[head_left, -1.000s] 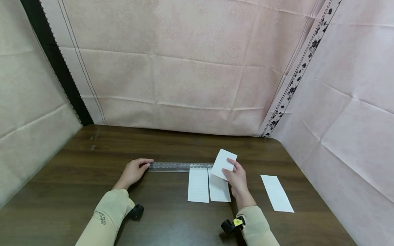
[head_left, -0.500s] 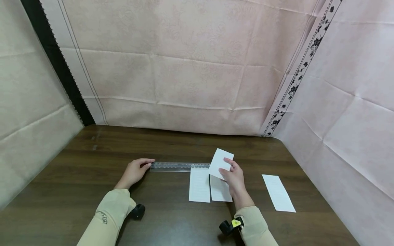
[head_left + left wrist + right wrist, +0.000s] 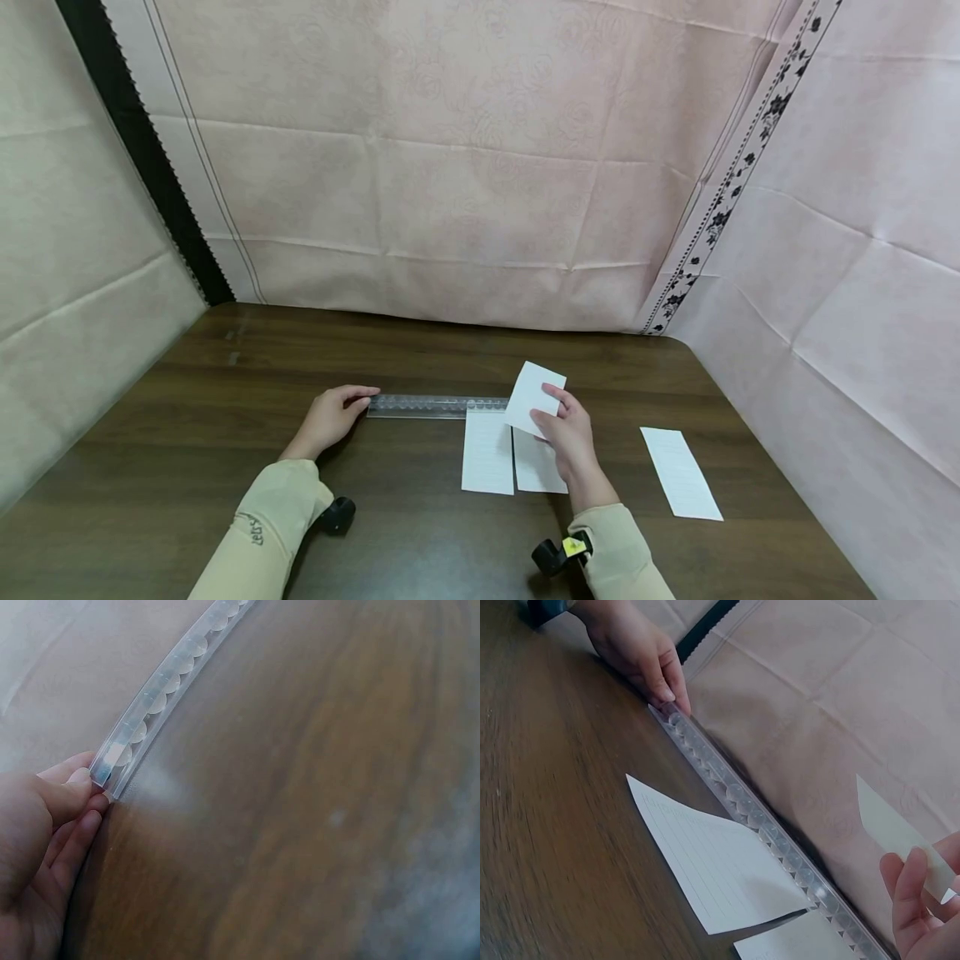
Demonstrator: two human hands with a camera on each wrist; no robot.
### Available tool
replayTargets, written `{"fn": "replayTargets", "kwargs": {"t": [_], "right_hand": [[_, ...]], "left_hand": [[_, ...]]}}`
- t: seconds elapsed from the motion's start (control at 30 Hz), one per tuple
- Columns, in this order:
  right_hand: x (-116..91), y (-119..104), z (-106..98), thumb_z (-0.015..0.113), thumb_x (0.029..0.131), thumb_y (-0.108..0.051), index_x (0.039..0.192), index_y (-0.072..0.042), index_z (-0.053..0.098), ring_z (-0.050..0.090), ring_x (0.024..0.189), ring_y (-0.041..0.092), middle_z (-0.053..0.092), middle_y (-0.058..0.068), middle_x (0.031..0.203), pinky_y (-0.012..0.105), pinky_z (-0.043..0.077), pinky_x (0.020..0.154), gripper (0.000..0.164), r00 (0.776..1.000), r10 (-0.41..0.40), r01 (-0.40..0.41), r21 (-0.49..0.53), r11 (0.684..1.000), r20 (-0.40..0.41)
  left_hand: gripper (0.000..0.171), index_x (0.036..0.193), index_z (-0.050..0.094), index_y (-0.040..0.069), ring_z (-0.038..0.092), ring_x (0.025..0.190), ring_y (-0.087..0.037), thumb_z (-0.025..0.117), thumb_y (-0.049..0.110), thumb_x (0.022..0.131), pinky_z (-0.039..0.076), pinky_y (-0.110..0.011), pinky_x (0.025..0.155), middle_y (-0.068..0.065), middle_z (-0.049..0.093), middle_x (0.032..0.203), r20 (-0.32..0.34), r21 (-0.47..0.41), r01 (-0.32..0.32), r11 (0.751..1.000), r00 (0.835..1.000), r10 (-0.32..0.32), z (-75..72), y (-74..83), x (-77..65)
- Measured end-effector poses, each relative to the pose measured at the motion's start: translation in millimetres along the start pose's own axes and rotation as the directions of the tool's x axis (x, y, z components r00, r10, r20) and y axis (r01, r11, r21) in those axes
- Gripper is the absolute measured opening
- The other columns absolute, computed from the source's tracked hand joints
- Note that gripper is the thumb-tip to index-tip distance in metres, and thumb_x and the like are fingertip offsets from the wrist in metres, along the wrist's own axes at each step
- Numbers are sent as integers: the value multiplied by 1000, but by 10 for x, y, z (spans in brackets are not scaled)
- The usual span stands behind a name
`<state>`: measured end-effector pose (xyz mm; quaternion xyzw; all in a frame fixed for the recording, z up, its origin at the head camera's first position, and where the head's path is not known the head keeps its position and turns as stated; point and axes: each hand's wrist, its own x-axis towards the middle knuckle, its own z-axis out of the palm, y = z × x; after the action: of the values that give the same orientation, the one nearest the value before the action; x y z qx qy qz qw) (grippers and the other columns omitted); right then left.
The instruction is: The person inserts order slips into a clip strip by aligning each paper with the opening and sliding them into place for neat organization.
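My left hand pinches the left end of a clear plastic ruler with a scalloped band along it. In the left wrist view, thumb and fingers close on the tip of that ruler. Two white lined paper slips lie side by side with their top edges at the ruler: the left slip shows whole, the right slip is partly covered. Above them my right hand holds a third white slip between thumb and fingers, tilted and raised in the right wrist view.
Another white lined slip lies slanted on the brown wooden table, right of my right arm. Pale patterned cloth hangs behind the table and along both sides. A black camera sits at the right wrist.
My right hand has shifted slightly left with its slip, which now covers more of the ruler's right end and of the right slip. The left hand keeps its grip on the ruler.
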<state>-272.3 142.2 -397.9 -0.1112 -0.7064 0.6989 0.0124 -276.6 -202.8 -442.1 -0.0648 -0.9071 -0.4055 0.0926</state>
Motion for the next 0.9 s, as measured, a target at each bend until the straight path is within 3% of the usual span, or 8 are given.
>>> {"fn": "replayTargets", "kwargs": {"t": [0.3,0.63,0.9], "right_hand": [[-43,-23,53,63,84,5,124,-9,56,59,89,24,59,17,117,36,52,69,44,1000,12,-12,-16,1000,6],[-66,-7,104,63,82,8,124,-6,55,61,80,19,61,18,112,31,51,59,45,999,-21,20,21,1000,39],[-96,-11,124,63,82,7,125,-6,55,62,80,19,61,18,112,34,52,64,45,999,-14,13,14,1000,50]], "left_hand": [[26,118,65,9,50,115,-35,54,12,95,39,-52,94,-15,59,121,5,-11,33,999,999,-33,-3,5,5],[26,118,65,9,51,114,-35,54,12,95,40,-52,94,-15,60,120,8,-9,31,999,999,-31,-1,-7,1],[26,118,65,9,51,115,-35,54,11,95,39,-52,94,-16,59,121,7,-9,25,1000,1000,-25,-1,-8,1]]}}
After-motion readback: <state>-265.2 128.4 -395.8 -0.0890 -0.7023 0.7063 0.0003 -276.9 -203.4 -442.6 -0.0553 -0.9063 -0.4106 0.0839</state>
